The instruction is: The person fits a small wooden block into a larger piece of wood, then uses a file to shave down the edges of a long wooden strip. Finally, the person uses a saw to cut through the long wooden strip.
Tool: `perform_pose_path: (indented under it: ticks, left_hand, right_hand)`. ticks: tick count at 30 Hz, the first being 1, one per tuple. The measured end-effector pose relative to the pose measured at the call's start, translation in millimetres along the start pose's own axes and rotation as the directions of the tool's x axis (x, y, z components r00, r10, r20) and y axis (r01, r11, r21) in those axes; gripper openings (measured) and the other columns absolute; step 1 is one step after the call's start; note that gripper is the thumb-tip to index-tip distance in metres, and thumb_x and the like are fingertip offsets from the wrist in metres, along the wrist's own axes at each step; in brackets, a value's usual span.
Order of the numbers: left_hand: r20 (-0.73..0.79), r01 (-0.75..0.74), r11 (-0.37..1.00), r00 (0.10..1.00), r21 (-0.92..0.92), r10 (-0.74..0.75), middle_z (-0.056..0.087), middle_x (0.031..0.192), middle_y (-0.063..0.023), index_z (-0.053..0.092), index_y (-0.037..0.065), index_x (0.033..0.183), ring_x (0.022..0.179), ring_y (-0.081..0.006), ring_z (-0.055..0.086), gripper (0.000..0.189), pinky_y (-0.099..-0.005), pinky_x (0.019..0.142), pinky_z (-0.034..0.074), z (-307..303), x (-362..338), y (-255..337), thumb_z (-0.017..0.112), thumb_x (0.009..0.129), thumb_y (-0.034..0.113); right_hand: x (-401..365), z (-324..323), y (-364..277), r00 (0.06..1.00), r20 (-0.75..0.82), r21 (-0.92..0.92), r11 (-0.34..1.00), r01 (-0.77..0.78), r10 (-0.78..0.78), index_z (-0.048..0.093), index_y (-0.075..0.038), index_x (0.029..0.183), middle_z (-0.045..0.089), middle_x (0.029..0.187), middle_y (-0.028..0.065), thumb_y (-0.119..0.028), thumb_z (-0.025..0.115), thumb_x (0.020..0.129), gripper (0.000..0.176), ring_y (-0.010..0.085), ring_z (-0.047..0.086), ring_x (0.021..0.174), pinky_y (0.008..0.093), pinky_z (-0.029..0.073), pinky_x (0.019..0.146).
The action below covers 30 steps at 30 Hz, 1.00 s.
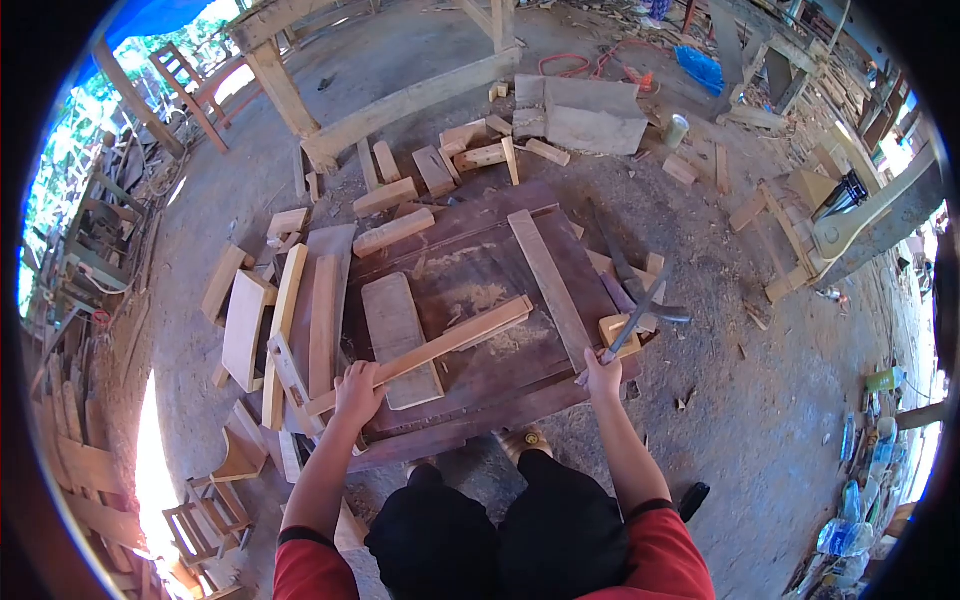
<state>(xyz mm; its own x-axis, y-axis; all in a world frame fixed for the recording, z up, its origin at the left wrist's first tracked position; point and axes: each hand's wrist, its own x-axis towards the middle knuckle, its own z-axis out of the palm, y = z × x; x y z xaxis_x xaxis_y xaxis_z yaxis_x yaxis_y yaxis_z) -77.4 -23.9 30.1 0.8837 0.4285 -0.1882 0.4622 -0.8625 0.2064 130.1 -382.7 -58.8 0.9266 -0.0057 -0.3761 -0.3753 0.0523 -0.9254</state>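
Note:
My left hand (358,394) is closed around a long wooden strip (450,343) near its lower left end. The strip slants up to the right over a flat board (397,330) lying on the dark red wooden panel (480,405). At the panel's right side, my right hand (602,374) is closed around the handle of a hammer (642,311), its metal head pointing up and away. A long flat plank (549,285) lies just above my right hand. Beside the hammer sits a small wooden block (619,335).
Loose wood pieces (385,197) lie along the panel's far and left sides. A wooden bench frame (415,100) stands beyond. A can (676,130) and a grey sheet (590,113) are on the floor. Plastic bottles (848,525) lie at far right.

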Motion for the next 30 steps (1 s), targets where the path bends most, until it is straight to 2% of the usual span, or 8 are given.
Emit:
perform_pose_path:
  ticks: [2, 5, 7, 15, 18, 20, 24, 30]
  left_hand:
    - [-0.006, -0.042, 0.999, 0.999, 0.001, 0.042, 0.050, 0.111, -0.0088, 0.051, 0.009, 0.111, 0.108, -0.0267, 0.046, 0.045, -0.0459, 0.086, 0.036, -4, 2, 3, 0.066, 0.072, 0.024]
    - [-0.018, -0.145, 0.989, 0.989, -0.001, 0.145, 0.049, 0.112, -0.0102, 0.052, 0.007, 0.111, 0.109, -0.0270, 0.045, 0.046, -0.0447, 0.086, 0.037, -14, 12, 9, 0.066, 0.072, 0.028]
    - [-0.022, -0.204, 0.979, 0.979, -0.004, 0.204, 0.049, 0.112, -0.0110, 0.052, 0.006, 0.110, 0.110, -0.0270, 0.045, 0.046, -0.0438, 0.086, 0.038, -26, 24, 15, 0.065, 0.073, 0.029]
    - [0.452, -0.437, 0.894, 0.820, 0.098, 0.351, 0.056, 0.104, -0.0187, 0.050, 0.004, 0.112, 0.097, -0.0345, 0.054, 0.050, -0.0420, 0.083, 0.043, -60, 97, 103, 0.054, 0.081, 0.042]
    - [0.416, -0.480, 0.872, 0.814, 0.092, 0.404, 0.055, 0.106, -0.0190, 0.046, 0.003, 0.117, 0.101, -0.0336, 0.053, 0.056, -0.0424, 0.082, 0.044, -27, 122, 133, 0.050, 0.082, 0.047]
    - [0.055, -0.468, 0.870, 0.883, 0.155, 0.465, 0.053, 0.113, -0.0198, 0.042, 0.002, 0.120, 0.103, -0.0324, 0.053, 0.062, -0.0426, 0.083, 0.044, -5, 136, 147, 0.046, 0.083, 0.051]
    - [0.234, -0.358, 0.928, 0.915, 0.101, 0.328, 0.049, 0.119, -0.0200, 0.040, 0.000, 0.120, 0.107, -0.0315, 0.051, 0.061, -0.0418, 0.085, 0.044, 17, 136, 173, 0.041, 0.086, 0.051]
    - [0.306, -0.327, 0.940, 0.908, 0.094, 0.285, 0.046, 0.122, -0.0203, 0.040, 0.000, 0.119, 0.106, -0.0327, 0.052, 0.052, -0.0433, 0.088, 0.042, 45, 141, 177, 0.036, 0.090, 0.043]
  right_hand:
    - [-1, -1, 0, 1.000, -0.010, -0.026, 1.000, 0.017, -0.017, 0.043, -0.008, 0.074, 0.047, 0.053, 0.0024, -0.013, 0.065, 0.079, 0.023, 0.0147, 0.049, 0.035, 0.0271, 0.038, 0.030]
    - [-9, -11, -11, 0.985, -0.060, -0.554, 0.826, 0.104, -0.165, 0.046, -0.003, 0.070, 0.051, 0.057, 0.0065, -0.020, 0.066, 0.078, 0.027, 0.0219, 0.055, 0.044, 0.0352, 0.043, 0.040]
    - [-16, -22, -20, 0.849, 0.041, -0.790, 0.503, 0.350, -0.527, 0.050, -0.001, 0.068, 0.054, 0.060, 0.0122, -0.032, 0.062, 0.080, 0.035, 0.0307, 0.057, 0.054, 0.0405, 0.045, 0.052]
    - [-25, -16, -94, 0.918, 0.118, -0.794, 0.519, 0.317, -0.379, 0.053, 0.000, 0.071, 0.058, 0.067, 0.0186, -0.038, 0.052, 0.084, 0.041, 0.0370, 0.057, 0.062, 0.0431, 0.042, 0.056]
    - [-10, 1, -87, 0.886, 0.243, -0.711, 0.548, 0.440, -0.396, 0.053, 0.002, 0.073, 0.058, 0.069, 0.0192, -0.038, 0.050, 0.086, 0.042, 0.0376, 0.057, 0.065, 0.0428, 0.043, 0.058]
    - [-1, 18, -77, 0.920, 0.362, -0.628, 0.690, 0.360, -0.150, 0.054, 0.002, 0.075, 0.059, 0.072, 0.0205, -0.038, 0.048, 0.086, 0.042, 0.0381, 0.057, 0.070, 0.0423, 0.043, 0.061]
    - [19, 43, -64, 0.912, 0.410, -0.650, 0.710, 0.271, 0.028, 0.054, 0.000, 0.080, 0.059, 0.074, 0.0215, -0.036, 0.046, 0.087, 0.038, 0.0377, 0.058, 0.076, 0.0423, 0.044, 0.065]
    - [21, 59, -66, 0.851, 0.494, -0.781, 0.339, 0.525, -0.179, 0.048, -0.004, 0.089, 0.060, 0.073, 0.0215, -0.029, 0.042, 0.089, 0.026, 0.0392, 0.059, 0.069, 0.0488, 0.046, 0.062]
